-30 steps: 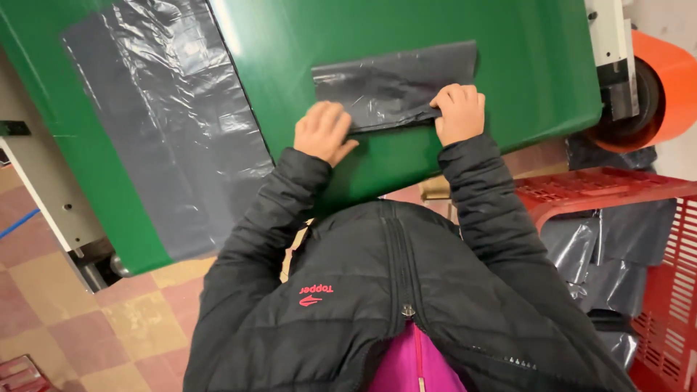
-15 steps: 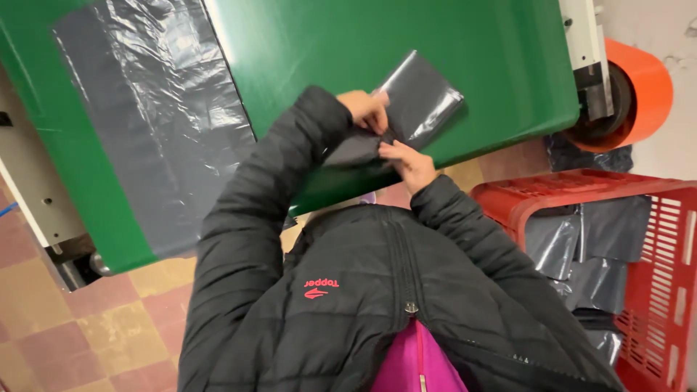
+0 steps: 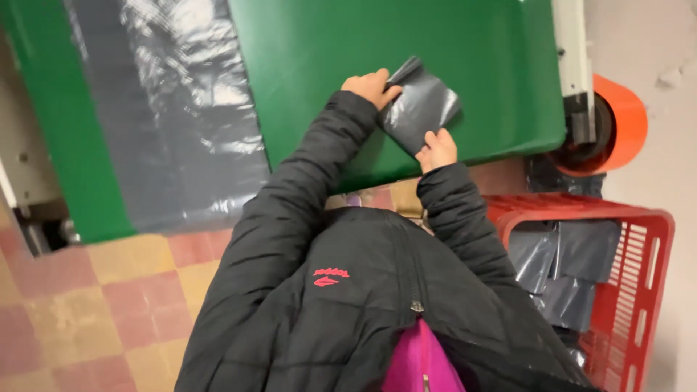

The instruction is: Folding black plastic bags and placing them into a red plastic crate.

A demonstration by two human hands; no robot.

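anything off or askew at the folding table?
Nothing stands out. Both hands, left hand and right hand, hold a folded grey bag on the green table; more folded bags sit in the red crate.

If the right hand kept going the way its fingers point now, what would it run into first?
The right hand points up and away across the folded grey bag it already touches. Past the bag lies only the green table surface, which looks free to its far edge, though depth is hard to judge.
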